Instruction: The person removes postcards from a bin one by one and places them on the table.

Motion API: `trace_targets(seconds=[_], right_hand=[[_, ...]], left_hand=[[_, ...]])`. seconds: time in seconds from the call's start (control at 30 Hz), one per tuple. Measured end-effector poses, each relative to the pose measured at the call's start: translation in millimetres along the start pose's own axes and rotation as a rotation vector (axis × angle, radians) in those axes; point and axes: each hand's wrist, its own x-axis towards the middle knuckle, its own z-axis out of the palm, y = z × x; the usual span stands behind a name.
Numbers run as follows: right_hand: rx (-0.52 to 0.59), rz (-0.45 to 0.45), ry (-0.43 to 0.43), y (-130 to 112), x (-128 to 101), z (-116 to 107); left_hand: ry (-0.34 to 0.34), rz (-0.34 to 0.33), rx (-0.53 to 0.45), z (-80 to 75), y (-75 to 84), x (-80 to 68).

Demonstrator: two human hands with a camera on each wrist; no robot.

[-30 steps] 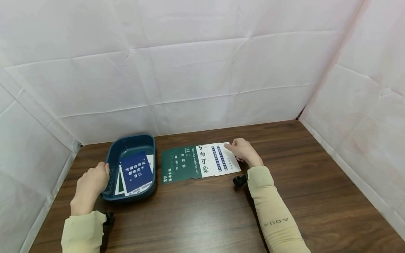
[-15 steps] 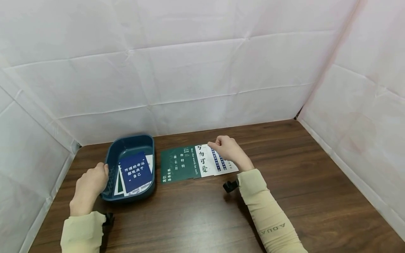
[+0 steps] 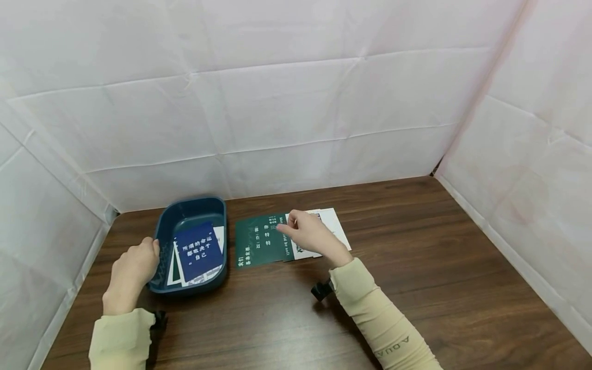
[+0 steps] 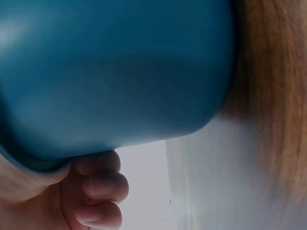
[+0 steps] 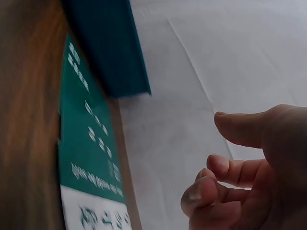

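Observation:
A dark blue tray (image 3: 190,201) stands at the table's left, holding a blue card (image 3: 198,249) with white characters on top of other cards. My left hand (image 3: 147,255) grips the tray's left rim; in the left wrist view its fingers (image 4: 98,189) curl under the tray (image 4: 115,72). A row of overlapping cards lies to the tray's right: a green card (image 3: 258,240), then white cards (image 3: 335,223). My right hand (image 3: 291,227) hovers over the seam between green and white, fingers loosely curled and holding nothing (image 5: 211,153). The green card (image 5: 86,143) lies below it.
The dark wooden table (image 3: 444,267) is enclosed by white sheet walls (image 3: 287,103) at the back and both sides. Black wrist mounts (image 3: 321,290) sit at both cuffs. The cards lie near the back-centre of the table.
My right hand has slid left along the card row, from the rightmost white card to the edge of the green card. The left hand and the tray have stayed put.

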Motion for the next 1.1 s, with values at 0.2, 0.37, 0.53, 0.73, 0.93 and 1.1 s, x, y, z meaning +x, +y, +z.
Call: trace_targets(seconds=[0.2,0.37,0.53,0.73,0.93,1.1], right_hand=[[-0.037,-0.053,-0.052,-17,-2,22],[-0.068,-0.149,-0.080,-27,-6,37],[-0.073,-0.214,-0.106,-37,-10,51],[-0.068,-0.264,-0.116,-51,-13,64],[-0.070,-0.300,-0.113,-68,-11,76],[-0.081,-0.317,-0.091,-83,-7,87]], left_hand=[[0.003,0.003,0.001,-0.7,0.0,-0.7],[0.001,0.006,-0.005,-0.3,0.2,-1.4],[-0.001,0.003,-0.007,-1.1,-0.1,-2.3],[-0.011,-0.005,-0.009,-1.3,-0.5,-2.9],[0.004,0.006,-0.012,0.8,-2.3,-3.7],[0.002,0.002,-0.020,2.8,-1.6,-5.3]])
